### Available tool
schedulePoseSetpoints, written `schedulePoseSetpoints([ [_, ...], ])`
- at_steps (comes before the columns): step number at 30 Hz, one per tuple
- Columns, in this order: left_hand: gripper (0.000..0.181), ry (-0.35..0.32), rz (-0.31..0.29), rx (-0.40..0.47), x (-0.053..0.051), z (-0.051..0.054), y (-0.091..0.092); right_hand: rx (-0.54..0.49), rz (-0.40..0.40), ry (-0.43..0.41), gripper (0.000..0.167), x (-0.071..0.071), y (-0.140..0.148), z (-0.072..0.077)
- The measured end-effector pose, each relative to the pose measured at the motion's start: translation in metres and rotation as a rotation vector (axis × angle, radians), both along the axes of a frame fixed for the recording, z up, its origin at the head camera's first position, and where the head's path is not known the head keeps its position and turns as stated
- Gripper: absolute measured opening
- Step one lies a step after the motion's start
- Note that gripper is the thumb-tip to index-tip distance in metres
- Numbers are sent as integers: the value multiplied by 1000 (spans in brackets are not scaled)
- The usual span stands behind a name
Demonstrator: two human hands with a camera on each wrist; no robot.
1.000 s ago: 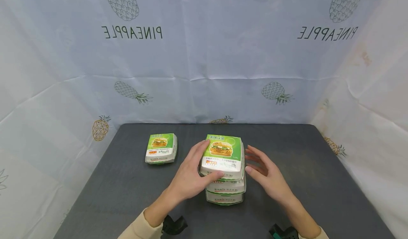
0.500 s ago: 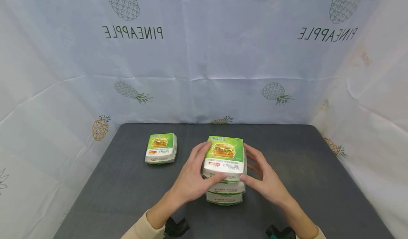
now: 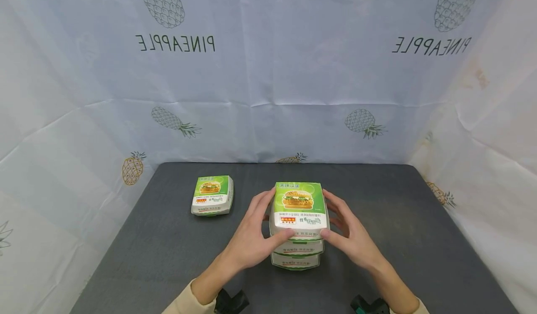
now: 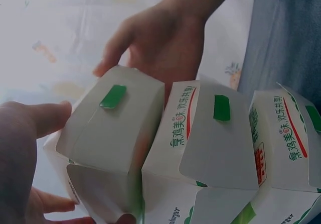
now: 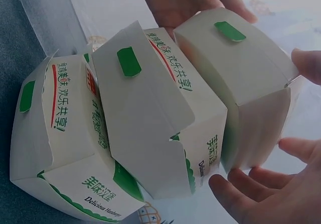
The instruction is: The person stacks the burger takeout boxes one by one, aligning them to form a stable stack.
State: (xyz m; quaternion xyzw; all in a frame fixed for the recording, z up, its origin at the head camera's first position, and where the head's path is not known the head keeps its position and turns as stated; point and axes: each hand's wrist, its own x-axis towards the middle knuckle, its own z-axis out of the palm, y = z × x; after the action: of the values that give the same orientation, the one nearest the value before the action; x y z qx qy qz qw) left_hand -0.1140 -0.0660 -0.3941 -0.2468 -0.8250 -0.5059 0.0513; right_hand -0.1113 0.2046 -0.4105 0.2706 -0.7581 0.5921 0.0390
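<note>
Three burger boxes are stacked near the middle of the table. The top burger box (image 3: 299, 218) is white and green with a burger picture. My left hand (image 3: 251, 232) holds its left side, thumb on the front edge. On the opposite side, my right hand (image 3: 354, 235) holds it with the thumb at the front right corner and fingers along the side. Below are the middle burger box (image 3: 303, 248) and the bottom burger box (image 3: 295, 262). In the left wrist view the top box's white face (image 4: 118, 118) sits between both hands.
Another burger box (image 3: 212, 195) lies by itself toward the back left of the dark grey table (image 3: 390, 211). A pale cloth (image 3: 268, 71) with pineapple prints hangs behind and along both sides.
My right hand has come in from the right onto the top box. That box has shifted slightly right and toward me, turning straighter over the stack. The lone box has not moved.
</note>
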Motion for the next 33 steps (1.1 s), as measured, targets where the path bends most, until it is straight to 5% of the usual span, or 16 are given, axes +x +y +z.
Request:
schedulePoseSetpoints([
  [9, 89, 19, -24, 33, 0, -4, -1, -14, 17, 13, 79, 0, 1, -2],
  [18, 91, -57, -28, 40, -3, -8, 0, 3, 19, -6, 78, -1, 2, -5],
  [33, 88, -41, -74, 77, -4, -7, -3, -4, 5, -29, 81, 1, 1, -2],
])
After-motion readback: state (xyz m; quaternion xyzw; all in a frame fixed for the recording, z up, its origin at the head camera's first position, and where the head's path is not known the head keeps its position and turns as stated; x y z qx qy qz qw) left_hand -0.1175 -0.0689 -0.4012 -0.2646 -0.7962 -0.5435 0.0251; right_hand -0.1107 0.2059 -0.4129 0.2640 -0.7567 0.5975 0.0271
